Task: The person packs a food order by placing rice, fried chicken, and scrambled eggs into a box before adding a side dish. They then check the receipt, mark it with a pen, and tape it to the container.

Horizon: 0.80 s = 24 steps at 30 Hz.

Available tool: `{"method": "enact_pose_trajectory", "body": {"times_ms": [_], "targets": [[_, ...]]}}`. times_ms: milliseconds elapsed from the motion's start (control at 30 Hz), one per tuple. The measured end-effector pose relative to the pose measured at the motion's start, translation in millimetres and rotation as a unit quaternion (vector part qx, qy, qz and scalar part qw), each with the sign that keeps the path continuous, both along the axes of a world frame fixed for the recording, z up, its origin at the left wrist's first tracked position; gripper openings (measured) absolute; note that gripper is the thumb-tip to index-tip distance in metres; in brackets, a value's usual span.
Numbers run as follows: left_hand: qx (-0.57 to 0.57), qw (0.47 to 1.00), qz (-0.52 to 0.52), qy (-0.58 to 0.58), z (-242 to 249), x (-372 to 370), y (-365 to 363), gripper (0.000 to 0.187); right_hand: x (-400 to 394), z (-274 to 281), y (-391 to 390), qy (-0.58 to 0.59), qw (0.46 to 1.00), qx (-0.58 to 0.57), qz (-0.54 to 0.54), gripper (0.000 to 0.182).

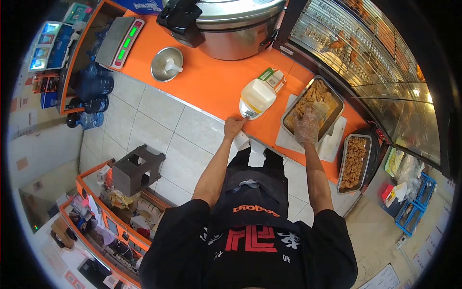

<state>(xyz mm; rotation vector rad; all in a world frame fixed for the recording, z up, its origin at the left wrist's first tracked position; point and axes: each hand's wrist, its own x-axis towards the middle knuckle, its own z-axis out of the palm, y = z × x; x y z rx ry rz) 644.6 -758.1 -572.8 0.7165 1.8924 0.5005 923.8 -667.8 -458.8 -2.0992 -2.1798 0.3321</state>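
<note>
On the orange table (207,91), the left hand (233,127) touches the front of a white scale (247,113) bearing a food box (258,95); its finger spread is unclear. Further right, the gloved right hand (307,127) has its fingers in crumbly food (316,94) inside a metal tray (341,110), their grip hidden.

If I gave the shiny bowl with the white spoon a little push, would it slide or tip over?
The bowl would probably slide, since its metal and the orange counter both look smooth. It's likely light, holding little besides the white spoon, which might rattle. It sits near the counter's edge, so a hard push could make it fall.
</note>
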Motion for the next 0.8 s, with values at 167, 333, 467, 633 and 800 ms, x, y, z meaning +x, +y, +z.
{"method": "enact_pose_trajectory", "body": {"times_ms": [167, 333, 467, 633, 800], "targets": [[-0.033, 0.999, -0.027, 0.022, 9.8, -3.1, 6.9, 0.051, 4.6, -6.8, 3.5, -0.036, 0.999, -0.039, 0.01, 0.054], [-0.035, 0.998, -0.051, 0.023, 14.6, -5.7, 7.8, 0.052, -22.4, 30.8, 12.1, -0.048, 0.994, -0.089, -0.045, 0.062], [-0.01, 0.998, -0.054, 0.006, 6.3, -6.7, -4.9, 0.055, -18.7, 14.7, 20.9, -0.032, 0.993, -0.107, -0.034, 0.055], [0.05, 0.994, -0.05, -0.086, 18.0, -8.1, -31.6, 0.055, 2.6, -11.1, 4.8, -0.078, 0.991, -0.065, 0.087, 0.049], [0.057, 0.992, -0.047, -0.102, 35.8, -19.7, -66.0, 0.046, 15.3, -20.9, 2.3, -0.011, 0.995, -0.061, 0.077, 0.041]]}}
